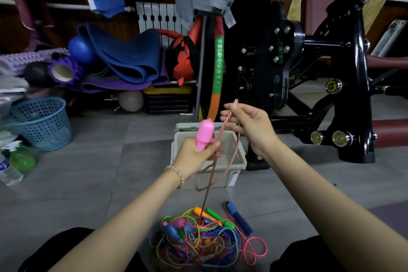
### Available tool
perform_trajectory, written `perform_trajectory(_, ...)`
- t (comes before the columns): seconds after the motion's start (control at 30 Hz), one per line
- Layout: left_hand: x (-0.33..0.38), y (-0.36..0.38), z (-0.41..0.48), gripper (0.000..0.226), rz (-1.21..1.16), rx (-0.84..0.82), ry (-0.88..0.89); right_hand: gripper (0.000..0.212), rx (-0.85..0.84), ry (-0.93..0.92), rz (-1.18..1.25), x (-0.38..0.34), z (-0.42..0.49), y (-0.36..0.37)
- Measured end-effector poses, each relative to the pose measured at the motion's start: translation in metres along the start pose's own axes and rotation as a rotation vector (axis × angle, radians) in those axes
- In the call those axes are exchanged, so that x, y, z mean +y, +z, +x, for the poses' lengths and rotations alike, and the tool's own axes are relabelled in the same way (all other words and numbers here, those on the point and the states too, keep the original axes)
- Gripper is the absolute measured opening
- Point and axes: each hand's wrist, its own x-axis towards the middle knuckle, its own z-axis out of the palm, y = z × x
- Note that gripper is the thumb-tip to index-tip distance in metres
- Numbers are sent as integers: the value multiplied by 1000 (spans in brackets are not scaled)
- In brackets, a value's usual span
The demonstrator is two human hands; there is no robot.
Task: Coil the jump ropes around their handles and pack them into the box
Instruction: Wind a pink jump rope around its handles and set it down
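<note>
- The left hand (194, 154) has its fingers curled round the lower end of a pink handle (204, 134) and holds it upright above the box (231, 178).
- The right hand (251, 126) pinches the red-and-white rope (223, 127) between thumb and fingertips, just right of the handle. The other fingers are spread loosely.
- From that pinch one strand runs down past the left thumb to the pile of jump ropes (198, 236). A second strand hangs in a loop in front of the box.
- The step looks like the start of winding. To do it well, I would hold the handle steady and bring the rope round it in tight, side-by-side turns under light tension.
- The trailing end lies in the tangle, so it may snag; it is better to draw it out slowly than to jerk it.
- The box stands open on the grey tiled floor (88, 172), beyond the hands, and the pile lies on the floor near the person's knees.
- A blue-handled rope (239, 218) lies at the right edge of the pile.
- A blue basket (42, 123) stands toward the floor's left edge, with rolled mats (123, 57) behind it.
- A black exercise machine (331, 73) fills the right side.
</note>
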Motion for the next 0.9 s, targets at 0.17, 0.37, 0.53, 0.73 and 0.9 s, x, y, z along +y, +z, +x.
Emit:
perform_trajectory(0.17,34,-7,9,4,-226,128,9,21,-66,42,-71,29,-13,3)
perform_trajectory(0.37,102,-22,24,5,-445,191,141,19,-353,98,-297,80,-42,6)
perform_trajectory(0.53,97,-34,34,22,-262,262,154,14,-259,101,-204,76,-43,0)
perform_trajectory(0.73,6,-13,7,48,-22,-88,-135,16,-63,8,-73,36,-17,-2)
perform_trajectory(0.9,-7,2,0,14,-53,-142,-113,21,-34,34,-96,24,-6,-2)
